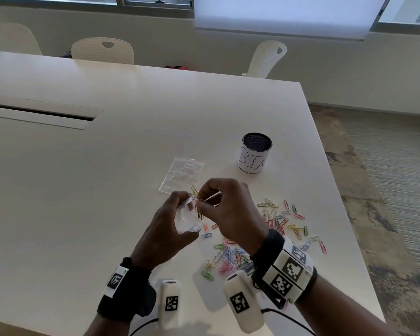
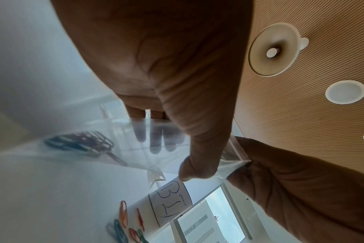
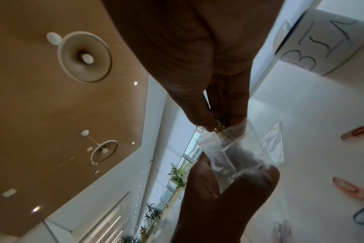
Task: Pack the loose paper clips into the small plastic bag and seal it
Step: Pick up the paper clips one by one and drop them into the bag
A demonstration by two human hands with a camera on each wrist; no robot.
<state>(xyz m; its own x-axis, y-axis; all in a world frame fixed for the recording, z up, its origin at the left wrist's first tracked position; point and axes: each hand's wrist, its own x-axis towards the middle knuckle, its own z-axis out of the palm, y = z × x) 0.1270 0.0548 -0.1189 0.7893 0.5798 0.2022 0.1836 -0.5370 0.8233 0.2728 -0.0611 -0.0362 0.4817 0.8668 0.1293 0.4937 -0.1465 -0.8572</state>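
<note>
My left hand (image 1: pixel 172 221) holds a small clear plastic bag (image 1: pixel 188 218) above the white table (image 1: pixel 107 166), thumb on one face and fingers behind it (image 2: pixel 156 139). Several paper clips (image 2: pixel 81 143) lie inside the bag. My right hand (image 1: pixel 224 207) pinches a small bunch of paper clips (image 1: pixel 196 194) at the bag's open mouth (image 3: pixel 210 139). In the right wrist view the pinched clips (image 3: pixel 220 122) sit just above the red-lined zip edge. Loose coloured paper clips (image 1: pixel 274 221) are scattered on the table under and right of my hands.
Flat on the table just beyond my hands lies a second clear bag (image 1: pixel 182 175). A mesh cup labelled "BIN" (image 1: pixel 255 154) stands at the far right. The table's right edge (image 1: pixel 344 214) runs close to the clips. Chairs (image 1: pixel 102 50) stand behind the table.
</note>
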